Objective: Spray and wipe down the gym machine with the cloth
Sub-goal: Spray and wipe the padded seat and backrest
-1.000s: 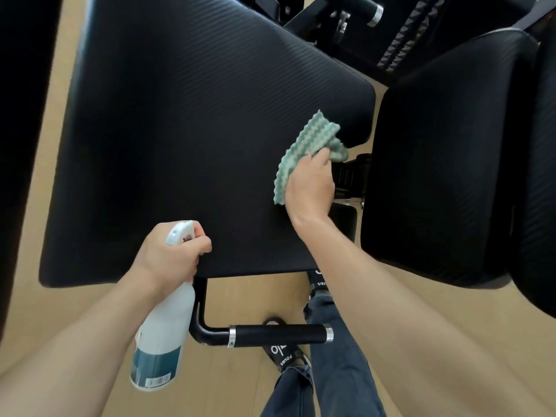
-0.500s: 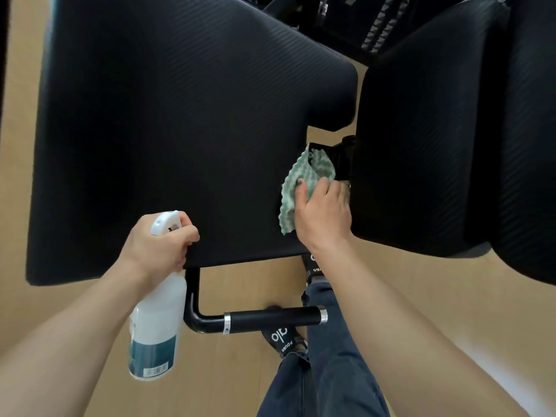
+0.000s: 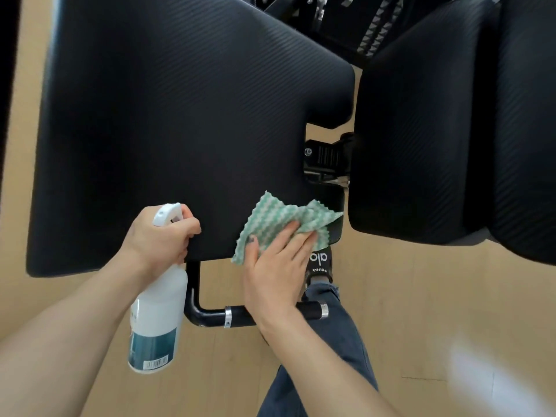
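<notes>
Pale wooden flooring (image 3: 421, 296) fills the lower frame. Nearest, at lower left, the left hand (image 3: 159, 236) curls round the neck of a white plastic spray bottle with a teal label (image 3: 156, 323). At centre, the right hand (image 3: 276, 266) presses flat, straight fingers on a green-and-white wavy cloth (image 3: 279, 221) at the lower right corner of the large black ribbed bench pad (image 3: 180, 115). Beyond a narrow gap on the right sits a second black pad (image 3: 421, 130).

We see the big pad (image 3: 180, 121) bare across the upper left, open for a pass. At right centre a bracket (image 3: 326, 159) fills the gap toward the second pad (image 3: 421, 130). Below, a handle (image 3: 210, 316) blocks the floor (image 3: 436, 311) gap.
</notes>
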`<state>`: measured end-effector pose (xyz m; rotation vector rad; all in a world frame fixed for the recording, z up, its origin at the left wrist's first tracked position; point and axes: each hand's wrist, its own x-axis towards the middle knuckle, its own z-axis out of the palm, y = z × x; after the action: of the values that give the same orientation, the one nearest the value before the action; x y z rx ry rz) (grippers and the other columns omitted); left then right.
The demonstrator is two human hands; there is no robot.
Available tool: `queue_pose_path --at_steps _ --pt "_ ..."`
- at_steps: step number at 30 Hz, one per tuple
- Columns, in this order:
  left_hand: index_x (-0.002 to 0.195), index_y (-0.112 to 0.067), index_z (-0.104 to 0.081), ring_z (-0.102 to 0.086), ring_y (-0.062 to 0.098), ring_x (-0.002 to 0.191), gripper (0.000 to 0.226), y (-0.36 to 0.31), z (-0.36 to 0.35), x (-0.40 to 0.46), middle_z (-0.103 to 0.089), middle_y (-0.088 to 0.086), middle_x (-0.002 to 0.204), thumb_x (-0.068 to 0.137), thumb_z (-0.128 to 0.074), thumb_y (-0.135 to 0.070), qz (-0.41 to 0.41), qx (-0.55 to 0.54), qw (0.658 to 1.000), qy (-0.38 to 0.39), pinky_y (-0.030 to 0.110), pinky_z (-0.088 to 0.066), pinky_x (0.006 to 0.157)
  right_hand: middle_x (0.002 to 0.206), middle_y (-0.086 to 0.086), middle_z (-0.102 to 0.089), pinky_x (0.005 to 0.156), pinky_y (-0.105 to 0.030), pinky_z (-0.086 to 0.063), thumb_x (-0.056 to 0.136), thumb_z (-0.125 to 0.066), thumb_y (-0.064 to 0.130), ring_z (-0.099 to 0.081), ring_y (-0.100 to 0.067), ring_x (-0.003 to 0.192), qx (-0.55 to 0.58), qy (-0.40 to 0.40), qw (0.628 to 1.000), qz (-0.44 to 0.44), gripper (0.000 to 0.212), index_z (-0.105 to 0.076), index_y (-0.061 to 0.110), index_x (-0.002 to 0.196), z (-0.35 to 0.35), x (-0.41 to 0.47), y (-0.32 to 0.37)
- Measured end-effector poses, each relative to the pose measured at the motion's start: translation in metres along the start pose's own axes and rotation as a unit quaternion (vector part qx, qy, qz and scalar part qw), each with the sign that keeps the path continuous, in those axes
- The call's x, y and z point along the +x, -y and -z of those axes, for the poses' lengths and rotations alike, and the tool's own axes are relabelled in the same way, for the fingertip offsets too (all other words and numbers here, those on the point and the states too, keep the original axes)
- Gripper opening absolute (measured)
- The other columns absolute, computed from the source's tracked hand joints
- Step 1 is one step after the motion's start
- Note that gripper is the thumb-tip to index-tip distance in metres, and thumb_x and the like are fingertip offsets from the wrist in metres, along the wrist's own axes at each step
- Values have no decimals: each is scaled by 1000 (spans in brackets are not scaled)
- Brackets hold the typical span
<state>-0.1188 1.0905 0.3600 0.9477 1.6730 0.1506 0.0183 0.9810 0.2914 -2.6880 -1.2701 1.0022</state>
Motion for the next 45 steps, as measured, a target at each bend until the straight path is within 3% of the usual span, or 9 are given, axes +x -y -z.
queue_pose_path --at_steps 7,16,21,26,30,34,37,41,45 --pt "62 -8 -45 -27 17 45 32 1 0 2 -31 -1 50 88 -58 6 -17 -10 1000 0 25 -27 46 163 -33 -5 123 -57 1 100 -10 64 2 -44 153 -9 -45 999 -16 82 5 13 161 38 122 15" --pt "58 -11 -45 -26 16 43 39 -2 -1 -1 -30 0 49 88 -57 9 -3 -17 1000 4 23 -25 45 162 -34 9 126 -50 -2 101 -11 63 12 -40 153 -33 -47 994 98 84 11 7 159 -9 20 -23" --pt "57 -11 -48 -29 15 43 39 -3 0 -1 -32 1 50 89 -57 9 3 -7 1000 5 24 -27 44 162 -32 -1 124 -49 -14 100 -19 62 -8 -44 151 70 -45 993 -83 84 12 13 159 19 71 -33" --pt "64 -5 -51 -30 17 45 29 -1 0 -1 -33 2 49 89 -58 7 -3 5 1000 -4 26 -29 47 127 -19 -57 86 -39 -45 104 -31 55 -57 -37 115 239 -38 944 -224 65 -40 2 141 40 103 -47" --pt "67 -3 -52 -30 18 43 25 0 0 0 -33 2 48 89 -59 6 -12 0 1000 -7 26 -29 48 90 -4 -57 59 -31 -41 104 -29 58 -55 -20 69 348 -16 884 -312 58 -53 5 109 31 85 -60" --pt "68 -3 -53 -34 17 41 23 2 0 0 -37 1 46 89 -60 3 -32 10 999 -10 27 -32 48 89 -6 -61 89 -51 -56 103 -23 61 -65 -32 89 466 20 791 -396 65 -56 5 100 11 70 -33" --pt "69 -6 -52 -37 18 42 22 5 0 -1 -39 1 46 88 -62 1 -51 17 998 -14 28 -35 45 96 -13 -68 89 -51 -58 105 -23 57 -69 -37 92 519 52 751 -404 66 -60 2 109 8 54 4" --pt "70 -4 -53 -44 20 49 22 15 5 -15 -46 0 49 88 -64 -7 -116 58 992 -9 34 -42 53 71 -14 -70 79 -47 -62 108 -20 45 -69 -30 61 503 112 802 -300 53 -48 7 82 9 9 30" --pt "75 -4 -58 -49 20 56 18 50 28 -54 -52 1 54 83 -65 -19 -182 50 980 -63 36 -46 63 77 -14 -73 69 -48 -61 104 -30 38 -68 -26 58 455 89 868 -177 43 -61 11 92 8 -39 34"
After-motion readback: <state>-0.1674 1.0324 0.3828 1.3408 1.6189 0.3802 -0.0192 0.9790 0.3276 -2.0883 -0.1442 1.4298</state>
